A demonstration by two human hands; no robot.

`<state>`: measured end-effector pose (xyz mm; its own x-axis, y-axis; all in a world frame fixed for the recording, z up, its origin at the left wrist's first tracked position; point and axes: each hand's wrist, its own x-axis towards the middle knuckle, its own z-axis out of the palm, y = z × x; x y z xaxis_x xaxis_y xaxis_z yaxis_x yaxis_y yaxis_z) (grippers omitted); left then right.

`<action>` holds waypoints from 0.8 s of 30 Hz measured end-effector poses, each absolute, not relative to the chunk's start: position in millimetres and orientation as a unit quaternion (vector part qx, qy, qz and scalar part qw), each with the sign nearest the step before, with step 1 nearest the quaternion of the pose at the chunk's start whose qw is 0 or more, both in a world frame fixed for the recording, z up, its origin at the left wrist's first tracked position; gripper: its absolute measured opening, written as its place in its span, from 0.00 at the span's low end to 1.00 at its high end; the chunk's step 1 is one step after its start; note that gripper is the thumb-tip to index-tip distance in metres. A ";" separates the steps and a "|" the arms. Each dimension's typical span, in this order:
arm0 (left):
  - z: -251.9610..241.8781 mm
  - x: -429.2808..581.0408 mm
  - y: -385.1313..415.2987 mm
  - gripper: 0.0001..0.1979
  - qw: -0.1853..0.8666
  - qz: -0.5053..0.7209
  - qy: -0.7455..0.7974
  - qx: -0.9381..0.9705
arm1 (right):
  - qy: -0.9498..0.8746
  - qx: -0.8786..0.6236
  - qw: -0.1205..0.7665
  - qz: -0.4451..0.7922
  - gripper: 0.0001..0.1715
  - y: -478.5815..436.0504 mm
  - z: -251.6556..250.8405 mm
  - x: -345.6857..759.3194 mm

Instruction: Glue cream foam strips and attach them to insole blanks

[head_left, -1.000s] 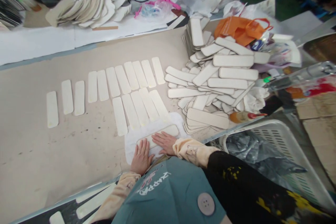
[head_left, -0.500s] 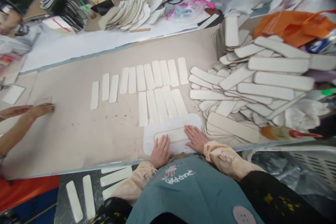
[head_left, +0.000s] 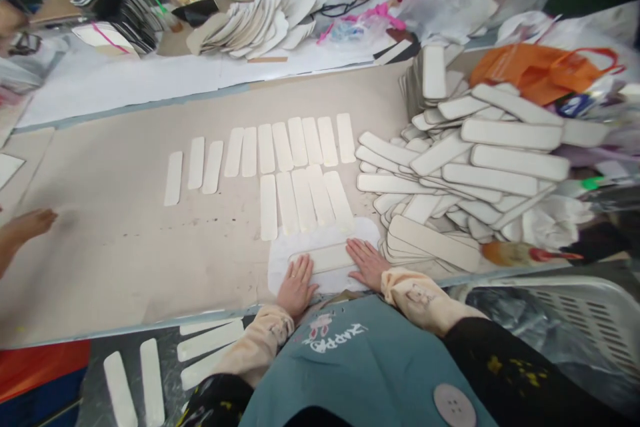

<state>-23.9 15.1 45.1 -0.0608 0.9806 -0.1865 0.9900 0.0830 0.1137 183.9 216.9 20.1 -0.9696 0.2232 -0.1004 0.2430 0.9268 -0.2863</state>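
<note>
A long off-white strip with rounded ends (head_left: 327,257) lies on a white sheet (head_left: 280,275) at the table's near edge. My left hand (head_left: 297,285) rests flat on the strip's left end, fingers extended. On its right end lies my right hand (head_left: 369,264), its fingers spread. Just beyond the sheet, a row of several pale strips (head_left: 269,207) touches or overlaps its far edge. Farther back stands a second row of strips (head_left: 297,141), with a few more spaced out to the left.
A large heap of rimmed strips (head_left: 490,177) covers the right side, beside a bottle with a red tip (head_left: 515,254) and an orange bag (head_left: 537,70). Another person's hand (head_left: 35,223) is at the left. A plastic basket (head_left: 595,307) sits below right.
My hands stay on the strip, almost unmoved. The view has shifted slightly. At the left, the other person's hand has moved left, and only one hand now shows over the table there.
</note>
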 end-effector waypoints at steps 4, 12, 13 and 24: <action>38.8 -34.6 -4.1 0.31 0.079 -0.028 0.744 0.663 | 0.978 0.137 0.051 -0.149 0.41 216.6 28.0 181.9; 28.2 -29.7 -3.0 0.32 0.051 -0.014 0.742 0.668 | 0.972 0.034 0.043 -0.227 0.42 181.0 53.6 131.6; 27.1 -30.0 -3.0 0.32 0.049 -0.014 0.741 0.670 | 0.971 0.013 0.042 -0.234 0.41 176.7 54.9 124.4; 23.8 -30.7 -3.7 0.32 0.039 -0.012 0.741 0.670 | 0.947 0.174 0.047 -0.264 0.41 211.0 50.5 167.3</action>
<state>-30.7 -3.7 23.8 -0.0979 0.9924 -0.0740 0.9943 0.1006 0.0345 167.3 211.0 50.5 -0.9347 0.3054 -0.1820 0.3555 0.7999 -0.4835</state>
